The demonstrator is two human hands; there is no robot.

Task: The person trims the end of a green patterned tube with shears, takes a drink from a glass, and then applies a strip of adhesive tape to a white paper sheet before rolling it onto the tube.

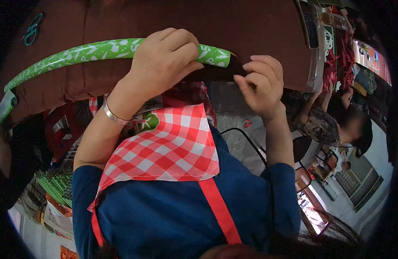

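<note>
A long green roll with white patterns [91,51] lies across the dark brown cloth of the table [246,26] and curves toward the left edge. My left hand [164,60], with a bracelet at its wrist, is wrapped over the roll close to its right end, and hides the part beneath it. Just right of that end is my right hand [263,84]. It is raised near the table's front edge, its fingers loosely bent and apart, with nothing visible between them. A small thin orange-brown sliver shows at the roll's right end.
Teal-handled scissors [33,30] lie at the upper left. A phone-like dark object [309,26] is by the table's right edge. Another person [326,125] sits at the right near red material [330,64]. Bundled green rolls [54,185] stand at the lower left.
</note>
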